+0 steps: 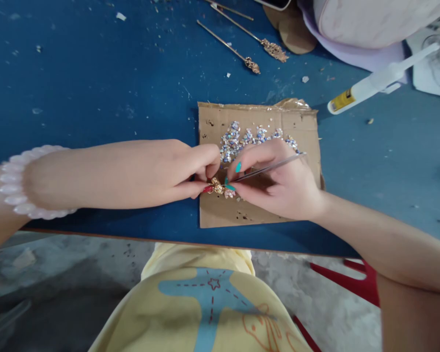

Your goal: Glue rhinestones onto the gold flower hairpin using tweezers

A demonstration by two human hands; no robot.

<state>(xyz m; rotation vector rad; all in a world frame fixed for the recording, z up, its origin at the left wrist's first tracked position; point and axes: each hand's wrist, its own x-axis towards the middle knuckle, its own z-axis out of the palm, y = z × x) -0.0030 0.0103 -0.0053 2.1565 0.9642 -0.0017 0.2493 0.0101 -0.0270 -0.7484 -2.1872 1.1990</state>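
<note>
My left hand (194, 171) pinches a small gold ornament (219, 187) with pinkish stones between thumb and finger, just above the cardboard. Closed around a slim metal tool (273, 166), my right hand (286, 183) comes in from the other side. Its green-nailed fingertips touch or nearly touch the ornament; the tool's working end is hidden there. Behind both hands, a heap of glittering small stones (231, 142) is spread on the cardboard sheet (220, 215). Part of the heap lies hidden behind my right hand.
Gold hairpins with ornate heads (252, 65) lie at the back of the blue table (95, 88). A white tube with a yellow label (374, 83) rests at the right. A pale bag (374, 19) stands at the back right. The table's front edge runs close to me.
</note>
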